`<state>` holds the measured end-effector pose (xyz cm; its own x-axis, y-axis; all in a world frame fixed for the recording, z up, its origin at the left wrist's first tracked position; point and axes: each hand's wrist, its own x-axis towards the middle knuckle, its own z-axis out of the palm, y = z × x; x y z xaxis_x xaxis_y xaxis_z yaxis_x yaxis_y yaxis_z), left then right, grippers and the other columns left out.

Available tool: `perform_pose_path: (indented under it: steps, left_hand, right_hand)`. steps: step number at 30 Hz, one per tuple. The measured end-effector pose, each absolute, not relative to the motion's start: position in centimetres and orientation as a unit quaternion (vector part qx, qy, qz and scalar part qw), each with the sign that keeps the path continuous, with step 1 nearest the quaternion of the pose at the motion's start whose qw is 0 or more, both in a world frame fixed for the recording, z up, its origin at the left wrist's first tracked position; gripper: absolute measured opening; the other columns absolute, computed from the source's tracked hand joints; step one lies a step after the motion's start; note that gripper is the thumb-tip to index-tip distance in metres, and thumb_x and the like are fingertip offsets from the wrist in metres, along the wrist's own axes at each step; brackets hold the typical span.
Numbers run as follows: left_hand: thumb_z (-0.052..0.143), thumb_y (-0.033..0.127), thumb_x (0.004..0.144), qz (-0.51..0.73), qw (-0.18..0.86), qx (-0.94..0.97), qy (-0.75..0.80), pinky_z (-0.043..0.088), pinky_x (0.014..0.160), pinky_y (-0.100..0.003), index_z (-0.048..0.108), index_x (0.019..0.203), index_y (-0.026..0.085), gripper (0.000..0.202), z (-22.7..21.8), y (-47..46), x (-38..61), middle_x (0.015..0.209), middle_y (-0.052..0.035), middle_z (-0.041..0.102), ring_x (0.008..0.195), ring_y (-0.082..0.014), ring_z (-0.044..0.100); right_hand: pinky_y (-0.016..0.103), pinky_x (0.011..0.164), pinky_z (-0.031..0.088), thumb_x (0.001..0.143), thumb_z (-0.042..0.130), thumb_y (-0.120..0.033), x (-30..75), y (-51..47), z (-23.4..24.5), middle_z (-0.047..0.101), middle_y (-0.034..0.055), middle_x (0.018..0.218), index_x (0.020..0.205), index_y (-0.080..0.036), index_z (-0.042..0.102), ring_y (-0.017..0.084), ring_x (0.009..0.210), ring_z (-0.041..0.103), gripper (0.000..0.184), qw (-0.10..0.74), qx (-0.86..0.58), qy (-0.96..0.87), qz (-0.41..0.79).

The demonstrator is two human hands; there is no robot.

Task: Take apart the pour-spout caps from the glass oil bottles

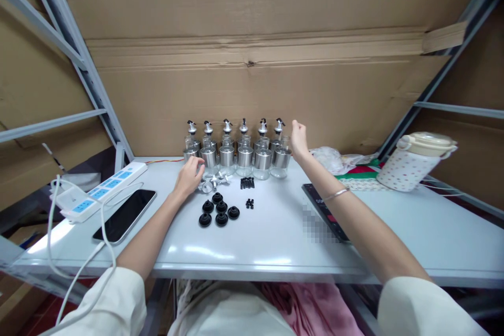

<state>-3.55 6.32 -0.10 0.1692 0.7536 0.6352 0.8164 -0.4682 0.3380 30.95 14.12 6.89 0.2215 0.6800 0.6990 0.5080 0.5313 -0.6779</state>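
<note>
Two rows of small glass oil bottles (244,153) with steel bands and black pour spouts stand at the back of the grey table (260,236). My left hand (189,176) rests on the table with fingers spread, touching loose silver metal parts (212,182) in front of the bottles. My right hand (299,139) is raised beside the rightmost bottle (280,157), fingers loosely curled; nothing shows in it. Several black rubber stoppers (218,211) and small black pieces (247,182) lie near the middle of the table.
A white power strip (100,190) and a black phone (125,214) on a charging cable lie at the left. A dark device (326,212) lies under my right forearm. A spotted white lidded jar (417,161), cloth and a plastic bag sit at the right. Cardboard walls surround the table.
</note>
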Motion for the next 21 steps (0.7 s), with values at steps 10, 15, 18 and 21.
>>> perform_pose_path:
  steps: [10,15,18,21]
  left_hand:
    - [0.040,0.023,0.091,-0.309,0.027,-0.822,-0.477,0.041,0.074,-0.031,0.057,0.086,0.018,0.018,-0.1,5.4,-2.1,0.085,-0.0029,0.061,0.078,-0.0172,0.057]
    - [0.040,0.021,0.090,-0.282,0.021,-0.834,-0.473,0.038,0.074,-0.032,0.058,0.087,0.018,0.019,-0.2,5.3,-1.7,0.084,-0.0025,0.064,0.075,-0.0175,0.058]
    - [0.040,0.021,0.090,-0.270,0.017,-0.840,-0.471,0.036,0.075,-0.032,0.059,0.088,0.018,0.019,-0.2,5.0,-1.2,0.084,-0.0027,0.066,0.076,-0.0177,0.059]
    - [0.041,0.022,0.090,-0.258,0.017,-0.847,-0.465,0.035,0.076,-0.032,0.059,0.089,0.018,0.018,0.0,4.8,-0.8,0.086,-0.0027,0.067,0.080,-0.0183,0.060]
  right_hand:
    - [0.047,0.099,0.038,0.084,0.050,-0.020,23.7,1.7,5.4,0.055,0.0098,0.111,0.100,-0.024,0.054,0.026,0.112,0.049,0.017,0.523,-0.346,-0.779,-0.022]
    - [0.046,0.086,0.046,0.084,0.053,-0.017,23.0,1.7,2.5,0.059,0.0090,0.097,0.088,-0.023,0.061,0.026,0.097,0.053,0.010,0.447,-0.333,-0.830,0.001]
    - [0.043,0.081,0.047,0.085,0.055,-0.019,23.2,2.0,1.8,0.061,0.0086,0.093,0.083,-0.022,0.063,0.025,0.091,0.052,0.009,0.408,-0.330,-0.851,0.012]
    - [0.042,0.080,0.047,0.087,0.055,-0.021,23.3,1.8,1.7,0.062,0.0091,0.092,0.082,-0.021,0.065,0.025,0.091,0.051,0.011,0.385,-0.330,-0.862,0.014]
